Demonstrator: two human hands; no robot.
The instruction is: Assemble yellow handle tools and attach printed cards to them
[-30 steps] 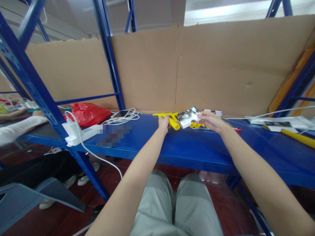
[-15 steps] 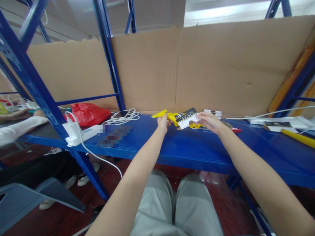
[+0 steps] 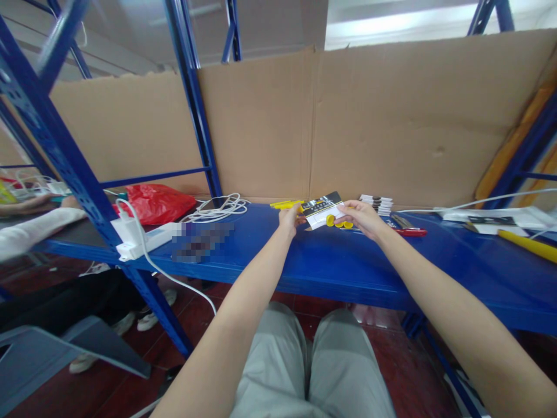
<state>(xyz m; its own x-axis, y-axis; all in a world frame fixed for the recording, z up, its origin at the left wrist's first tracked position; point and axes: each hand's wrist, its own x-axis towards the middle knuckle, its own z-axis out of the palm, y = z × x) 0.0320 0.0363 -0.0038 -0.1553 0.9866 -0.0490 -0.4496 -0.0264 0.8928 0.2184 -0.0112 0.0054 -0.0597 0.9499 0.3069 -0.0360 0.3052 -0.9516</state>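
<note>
R hand [image 3: 360, 218] pinches right edge of a blk/white printed card [image 3: 322, 208], thumb & fingers pressed on it; card sits tilted btwn hands, left end just beside L hand [image 3: 290, 220], contact unclear. L fingers curl round a yellow plastic tool [image 3: 284, 204], part poking out beyond them, rest hidden; yellow round-ended tubes [image 3: 330, 220] at card's near edge, above blue shelf [image 3: 335, 258].

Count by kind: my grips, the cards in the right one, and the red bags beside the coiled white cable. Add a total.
Grips: 2, left grip and right grip
Held card: 1
Red bag: 1
Total: 4
</note>
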